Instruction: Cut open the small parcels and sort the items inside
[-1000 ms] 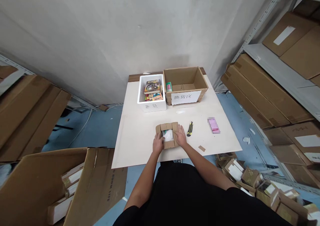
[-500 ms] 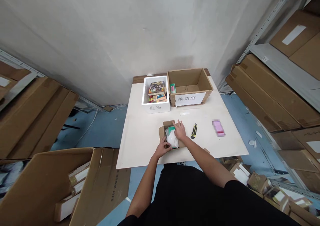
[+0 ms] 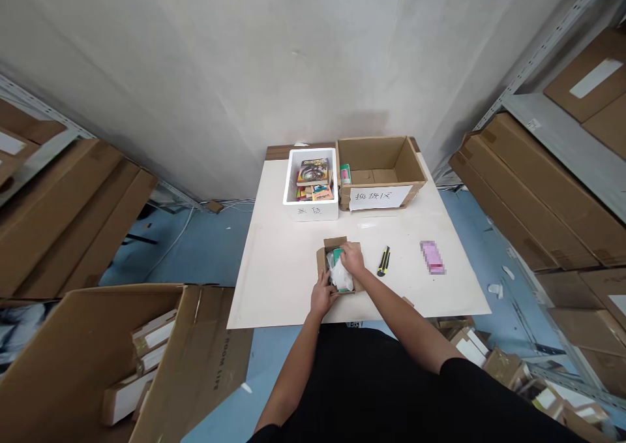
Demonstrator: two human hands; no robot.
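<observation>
A small open cardboard box (image 3: 327, 254) lies near the front edge of the white table (image 3: 283, 267). It holds a green item (image 3: 337, 255) and crumpled white plastic wrap (image 3: 341, 277). My left hand (image 3: 323, 298) grips the box's near left corner. My right hand (image 3: 352, 258) reaches into the box, its fingers curled on the wrap and the green item.
A black and yellow utility knife (image 3: 384, 261) and a pink object (image 3: 432, 257) lie to the right. At the back stand a white foam box (image 3: 312, 183) with colourful packs and a labelled cardboard box (image 3: 379, 171). A large carton (image 3: 98, 358) stands at the left, small boxes (image 3: 493, 358) on the floor at right.
The small box's flaps have been opened. My right hand went from the flap into the box onto the wrap; my left hand slid to the near corner.
</observation>
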